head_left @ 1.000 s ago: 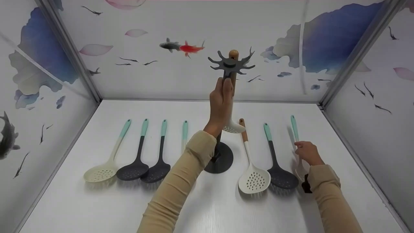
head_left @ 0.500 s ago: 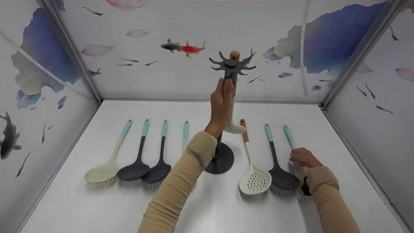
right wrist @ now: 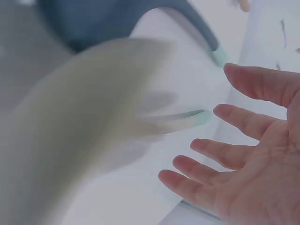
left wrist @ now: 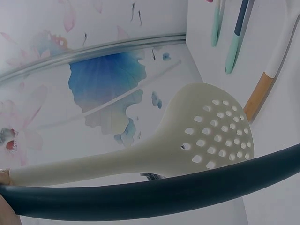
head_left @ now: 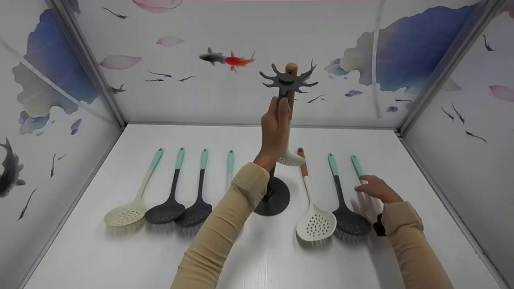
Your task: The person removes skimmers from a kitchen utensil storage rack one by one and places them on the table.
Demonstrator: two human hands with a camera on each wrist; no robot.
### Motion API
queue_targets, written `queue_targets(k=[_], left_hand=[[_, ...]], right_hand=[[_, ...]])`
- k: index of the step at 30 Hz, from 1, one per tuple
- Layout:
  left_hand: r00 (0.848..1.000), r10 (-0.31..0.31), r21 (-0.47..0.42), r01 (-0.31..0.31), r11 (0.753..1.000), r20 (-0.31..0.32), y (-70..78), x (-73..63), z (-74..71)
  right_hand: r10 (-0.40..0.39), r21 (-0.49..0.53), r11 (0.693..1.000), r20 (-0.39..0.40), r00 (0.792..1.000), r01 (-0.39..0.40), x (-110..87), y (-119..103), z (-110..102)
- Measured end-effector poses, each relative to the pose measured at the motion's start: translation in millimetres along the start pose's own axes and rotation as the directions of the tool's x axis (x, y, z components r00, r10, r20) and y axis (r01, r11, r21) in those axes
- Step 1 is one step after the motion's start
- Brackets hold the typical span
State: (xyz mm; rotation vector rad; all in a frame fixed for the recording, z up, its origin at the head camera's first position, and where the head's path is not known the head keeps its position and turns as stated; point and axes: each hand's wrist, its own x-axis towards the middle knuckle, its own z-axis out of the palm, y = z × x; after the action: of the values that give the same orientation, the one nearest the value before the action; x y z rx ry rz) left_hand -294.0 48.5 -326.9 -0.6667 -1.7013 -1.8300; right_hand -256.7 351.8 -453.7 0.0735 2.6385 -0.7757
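Note:
My left hand [head_left: 275, 128] grips the black post of a utensil stand [head_left: 286, 80], just below its branching hooks. A white slotted skimmer [head_left: 291, 157] with a wooden handle stands handle-up along the far side of the post. In the left wrist view a fingertip meets the shaft of this skimmer [left wrist: 215, 126], beside the dark post [left wrist: 150, 201]. My right hand [head_left: 377, 188] hovers over a pale skimmer with a mint handle [head_left: 355, 163] at the right end of the row. Its fingers [right wrist: 225, 154] are spread and hold nothing; the hand and sleeve partly cover that skimmer.
Left of the stand's round base [head_left: 277, 200] lie a cream skimmer [head_left: 124, 215], two dark skimmers [head_left: 164, 212] and a mint handle [head_left: 230, 160]. To its right lie a white wooden-handled skimmer [head_left: 316, 224] and a dark one [head_left: 351, 220]. Printed walls enclose the table [head_left: 265, 257].
My right hand has shifted the pale mint-handled skimmer left and nearer, closer to the dark one. Its fingers have since let go and spread. The left hand stays in place on the stand.

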Motion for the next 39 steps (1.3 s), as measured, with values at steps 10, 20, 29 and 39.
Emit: queue_targets(k=[10, 20, 29, 39], left_hand=[[1.000, 0.029, -0.015, -0.029, 0.999, 0.003, 31.4, -3.4, -5.4], [1.000, 0.025, -0.007, -0.025, 1.000, -0.003, 28.7, -3.5, -5.3], [1.000, 0.003, 0.017, -0.003, 1.000, 0.007, 0.0, -1.0, -2.6], [1.000, 0.001, 0.047, -0.001, 0.999, 0.006, 30.7, -4.8, -5.3]], right_hand=[[-0.120, 0.051, 0.991, -0.088, 0.989, 0.125, 2.4, -53.5, -10.5], [-0.319, 0.088, 0.934, -0.230, 0.919, 0.346, -0.4, -102.2, -5.3], [-0.478, 0.228, 0.817, -0.245, 0.843, 0.530, -2.0, -156.2, -0.3], [-0.623, 0.412, 0.613, -0.273, 0.733, 0.675, -16.4, -212.8, 0.5]])
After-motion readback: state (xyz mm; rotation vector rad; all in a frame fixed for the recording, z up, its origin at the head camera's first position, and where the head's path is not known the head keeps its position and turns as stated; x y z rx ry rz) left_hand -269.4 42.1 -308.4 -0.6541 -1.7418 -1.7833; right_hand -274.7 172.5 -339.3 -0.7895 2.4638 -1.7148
